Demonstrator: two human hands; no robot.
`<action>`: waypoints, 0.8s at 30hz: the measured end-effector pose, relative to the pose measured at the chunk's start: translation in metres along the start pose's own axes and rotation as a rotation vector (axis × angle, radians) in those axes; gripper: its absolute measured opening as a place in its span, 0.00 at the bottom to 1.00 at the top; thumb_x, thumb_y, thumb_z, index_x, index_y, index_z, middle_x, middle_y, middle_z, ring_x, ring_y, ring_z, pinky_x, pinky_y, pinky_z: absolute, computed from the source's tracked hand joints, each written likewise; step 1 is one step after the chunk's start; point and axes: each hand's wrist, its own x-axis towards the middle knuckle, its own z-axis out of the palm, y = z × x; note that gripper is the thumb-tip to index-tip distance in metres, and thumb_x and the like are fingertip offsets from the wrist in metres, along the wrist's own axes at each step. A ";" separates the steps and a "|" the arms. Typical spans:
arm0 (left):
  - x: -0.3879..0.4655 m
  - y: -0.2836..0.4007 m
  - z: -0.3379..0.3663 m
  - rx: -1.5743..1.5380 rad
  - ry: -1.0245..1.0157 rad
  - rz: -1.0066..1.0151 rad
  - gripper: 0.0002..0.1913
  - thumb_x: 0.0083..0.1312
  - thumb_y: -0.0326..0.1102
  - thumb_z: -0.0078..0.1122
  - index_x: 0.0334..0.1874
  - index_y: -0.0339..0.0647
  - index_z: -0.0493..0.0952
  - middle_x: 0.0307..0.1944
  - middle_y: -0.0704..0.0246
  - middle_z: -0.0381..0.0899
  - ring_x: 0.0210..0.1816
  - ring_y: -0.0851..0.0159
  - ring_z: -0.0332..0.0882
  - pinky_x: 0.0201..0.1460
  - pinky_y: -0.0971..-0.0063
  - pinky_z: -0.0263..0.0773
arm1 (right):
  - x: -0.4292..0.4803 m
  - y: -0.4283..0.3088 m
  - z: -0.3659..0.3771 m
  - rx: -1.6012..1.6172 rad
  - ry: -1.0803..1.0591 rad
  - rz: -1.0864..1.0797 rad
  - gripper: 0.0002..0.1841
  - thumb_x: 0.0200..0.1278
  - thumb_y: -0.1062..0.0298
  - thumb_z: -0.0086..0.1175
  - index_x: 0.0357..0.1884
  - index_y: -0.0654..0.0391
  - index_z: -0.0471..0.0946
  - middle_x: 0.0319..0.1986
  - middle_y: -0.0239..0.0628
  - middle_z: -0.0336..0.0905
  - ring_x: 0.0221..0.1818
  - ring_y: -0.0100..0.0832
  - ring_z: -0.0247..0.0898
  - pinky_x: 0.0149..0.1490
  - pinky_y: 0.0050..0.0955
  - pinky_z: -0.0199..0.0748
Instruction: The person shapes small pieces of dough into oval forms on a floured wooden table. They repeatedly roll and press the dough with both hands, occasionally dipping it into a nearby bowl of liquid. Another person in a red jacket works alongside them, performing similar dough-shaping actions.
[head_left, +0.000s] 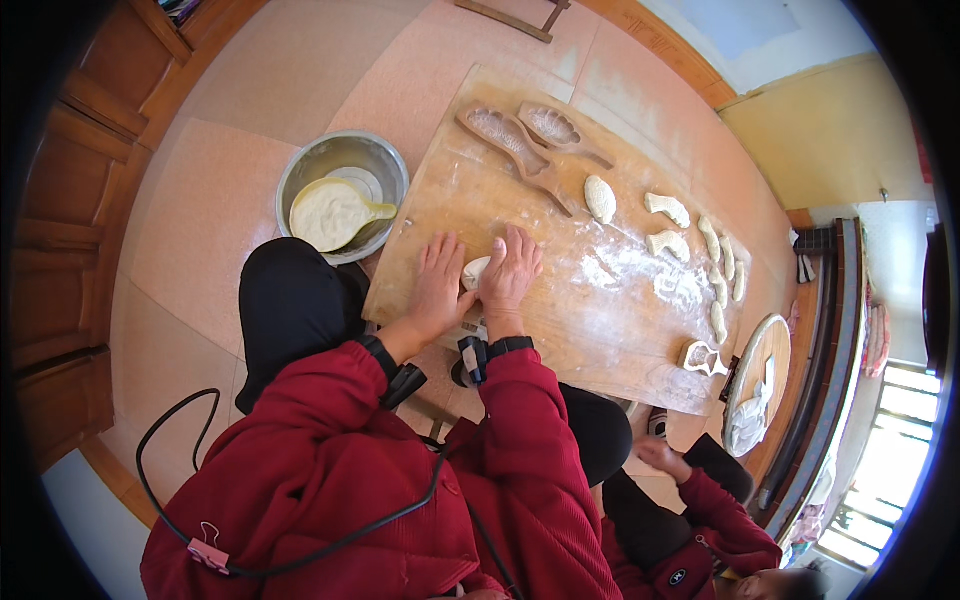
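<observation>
A small round piece of pale dough (474, 273) lies on the floured wooden board (540, 315), near the edge closest to me. My left hand (439, 281) rests along its left side, fingers stretched forward and thumb at its near side. Against its right side is my right hand (512, 268), which partly covers it. The dough sits enclosed between both palms. Farther along the board are two carved wooden molds (506, 139) and an oval molded dough piece (600, 199). Fish-shaped dough pieces (669, 246) lie to the right.
Left of the board stands a metal basin (342, 142) holding a yellow-green scoop of flour (330, 214). Several small dough strips (718, 289) and a small mold (703, 358) occupy the right end. A round board (757, 352) with white cloth is beyond; another person's hand (660, 456) is nearby.
</observation>
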 end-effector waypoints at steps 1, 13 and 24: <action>0.001 0.002 0.000 0.036 0.050 -0.049 0.32 0.57 0.33 0.65 0.67 0.41 0.70 0.73 0.53 0.61 0.77 0.41 0.48 0.76 0.44 0.43 | 0.004 0.000 0.000 0.002 0.013 0.003 0.22 0.71 0.54 0.45 0.56 0.59 0.77 0.56 0.44 0.74 0.59 0.50 0.66 0.64 0.45 0.59; 0.005 0.027 -0.015 -0.789 -0.052 -0.108 0.30 0.56 0.10 0.51 0.61 0.42 0.77 0.57 0.60 0.81 0.59 0.63 0.78 0.62 0.73 0.71 | -0.003 -0.028 -0.060 1.832 0.017 0.734 0.49 0.69 0.25 0.25 0.70 0.65 0.59 0.65 0.56 0.66 0.66 0.52 0.64 0.68 0.47 0.62; -0.009 0.032 -0.039 -0.378 -0.041 0.062 0.22 0.56 0.15 0.56 0.53 0.39 0.79 0.48 0.56 0.82 0.51 0.52 0.81 0.55 0.68 0.74 | -0.030 -0.044 -0.036 0.836 -0.014 0.242 0.36 0.76 0.40 0.32 0.64 0.65 0.68 0.58 0.53 0.73 0.63 0.49 0.67 0.65 0.46 0.64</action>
